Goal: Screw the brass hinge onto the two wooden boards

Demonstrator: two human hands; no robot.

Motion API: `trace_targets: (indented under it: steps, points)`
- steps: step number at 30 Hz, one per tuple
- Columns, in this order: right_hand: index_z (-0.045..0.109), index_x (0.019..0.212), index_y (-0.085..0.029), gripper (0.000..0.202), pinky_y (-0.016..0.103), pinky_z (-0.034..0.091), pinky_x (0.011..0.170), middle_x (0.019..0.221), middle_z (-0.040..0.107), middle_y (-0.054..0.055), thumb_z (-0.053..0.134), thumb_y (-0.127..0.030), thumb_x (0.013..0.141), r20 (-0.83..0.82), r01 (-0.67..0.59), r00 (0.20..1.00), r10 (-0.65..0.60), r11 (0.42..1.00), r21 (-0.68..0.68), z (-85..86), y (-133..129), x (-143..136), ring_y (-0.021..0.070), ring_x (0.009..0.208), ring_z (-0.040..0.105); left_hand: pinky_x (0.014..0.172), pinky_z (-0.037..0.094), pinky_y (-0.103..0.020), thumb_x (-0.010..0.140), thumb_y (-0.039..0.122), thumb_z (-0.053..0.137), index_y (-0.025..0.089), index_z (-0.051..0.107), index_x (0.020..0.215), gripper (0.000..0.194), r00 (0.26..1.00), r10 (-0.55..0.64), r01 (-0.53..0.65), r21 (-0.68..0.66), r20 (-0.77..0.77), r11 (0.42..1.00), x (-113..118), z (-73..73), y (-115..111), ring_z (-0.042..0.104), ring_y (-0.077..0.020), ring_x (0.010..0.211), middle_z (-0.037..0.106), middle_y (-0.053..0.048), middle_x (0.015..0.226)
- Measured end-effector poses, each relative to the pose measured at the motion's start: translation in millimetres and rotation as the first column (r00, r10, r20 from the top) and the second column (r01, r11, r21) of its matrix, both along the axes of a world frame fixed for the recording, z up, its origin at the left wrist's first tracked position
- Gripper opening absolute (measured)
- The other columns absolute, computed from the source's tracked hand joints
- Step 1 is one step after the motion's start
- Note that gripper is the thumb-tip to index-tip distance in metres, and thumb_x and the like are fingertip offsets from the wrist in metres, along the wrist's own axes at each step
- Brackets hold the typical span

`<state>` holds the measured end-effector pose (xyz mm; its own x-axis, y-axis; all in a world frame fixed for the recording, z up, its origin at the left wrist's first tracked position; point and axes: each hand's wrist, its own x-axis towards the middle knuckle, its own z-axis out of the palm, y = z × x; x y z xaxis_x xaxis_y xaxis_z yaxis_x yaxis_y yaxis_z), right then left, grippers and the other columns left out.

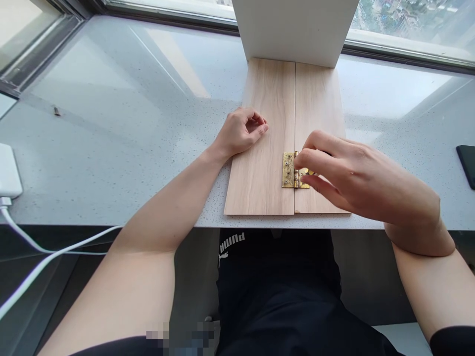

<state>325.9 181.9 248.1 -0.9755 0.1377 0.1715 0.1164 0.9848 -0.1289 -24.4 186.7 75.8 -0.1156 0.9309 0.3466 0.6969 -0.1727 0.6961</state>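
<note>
Two pale wood-grain boards lie side by side, the left board and the right board, with a thin seam between them. A brass hinge lies flat across that seam near the front edge, its knuckle along the line. My right hand is over the hinge's right leaf, thumb and fingers bent in a pinch; whatever is between the fingertips is too small and hidden to name. Resting on the left edge of the left board, my left hand has its fingers curled in towards the thumb, and its palm is hidden.
A white upright panel stands at the boards' far end, before the windows. On the speckled counter are a small brown object, a white charger with cables, and a dark phone-like slab.
</note>
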Motion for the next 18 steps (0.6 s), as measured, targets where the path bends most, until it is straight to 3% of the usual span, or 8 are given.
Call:
trace_targets:
  steps: [3, 6, 8, 13, 16, 18]
  points:
    - [0.068, 0.129, -0.015, 0.023, 0.035, 0.042, 0.073, 0.116, 0.072, 0.010, 0.050, -0.007, 0.118, -0.006, -0.060, 0.998, 0.060, 0.993, -0.099, 3.5, 4.7, 4.6, 0.0180, 0.080, 0.053, 0.106, 0.072, -0.054, 0.100, 0.044, 0.079, 0.029, 0.075, 0.100, 0.015, 1.000, 0.002, -0.002, 0.002, 0.010, 1.000, -0.2, -1.3, 0.8, 0.083, -0.0343, 0.121, 0.092, -0.010, 0.119]
    - [0.067, 0.132, -0.018, 0.018, 0.033, 0.043, 0.074, 0.110, 0.074, 0.006, 0.052, -0.011, 0.124, -0.033, -0.086, 0.996, 0.081, 0.960, -0.268, 9.2, 6.8, 7.0, 0.0177, 0.083, 0.061, 0.107, 0.073, -0.056, 0.100, 0.044, 0.082, 0.030, 0.074, 0.099, 0.016, 1.000, -0.001, 0.001, -0.003, 0.008, 1.000, -0.8, -1.6, 1.5, 0.083, -0.0359, 0.120, 0.091, -0.010, 0.119]
    - [0.068, 0.124, -0.019, 0.012, 0.033, 0.041, 0.071, 0.103, 0.073, 0.003, 0.058, -0.014, 0.127, -0.041, -0.101, 0.995, 0.092, 0.948, -0.303, 12.6, 7.0, 7.6, 0.0159, 0.078, 0.059, 0.106, 0.073, -0.056, 0.100, 0.044, 0.081, 0.030, 0.075, 0.099, 0.015, 1.000, 0.000, 0.000, 0.001, 0.005, 1.000, -1.3, -1.8, 1.9, 0.083, -0.0360, 0.120, 0.091, -0.010, 0.119]
    - [0.059, 0.099, -0.022, 0.029, 0.034, 0.026, 0.062, 0.081, 0.054, -0.004, 0.072, -0.022, 0.125, -0.026, 0.020, 0.999, -0.021, 0.998, -0.067, 11.7, 3.0, 3.3, 0.0118, 0.064, 0.038, 0.106, 0.072, -0.052, 0.102, 0.041, 0.079, 0.030, 0.075, 0.100, 0.012, 1.000, 0.002, -0.002, 0.005, -0.007, 1.000, -3.9, -5.4, 2.7, 0.082, -0.0341, 0.122, 0.091, -0.009, 0.118]
    - [0.056, 0.094, -0.024, 0.041, 0.035, 0.018, 0.061, 0.070, 0.043, -0.008, 0.075, -0.041, 0.126, -0.047, 0.166, 0.986, -0.162, 0.982, 0.090, 5.7, -2.9, -4.4, 0.0117, 0.061, 0.026, 0.107, 0.071, -0.052, 0.104, 0.039, 0.079, 0.030, 0.075, 0.102, 0.010, 1.000, 0.015, -0.014, 0.007, -0.019, 1.000, -5.3, -7.6, 2.5, 0.082, -0.0337, 0.123, 0.090, -0.009, 0.120]
    - [0.058, 0.096, -0.024, 0.041, 0.035, 0.018, 0.062, 0.069, 0.044, -0.007, 0.070, -0.046, 0.128, -0.049, 0.224, 0.974, -0.220, 0.968, 0.116, 2.5, -7.3, -8.6, 0.0125, 0.062, 0.027, 0.109, 0.070, -0.051, 0.104, 0.038, 0.080, 0.030, 0.074, 0.102, 0.010, 0.999, 0.025, -0.025, -0.003, -0.022, 1.000, -5.7, -7.7, 2.1, 0.081, -0.0334, 0.124, 0.090, -0.008, 0.120]
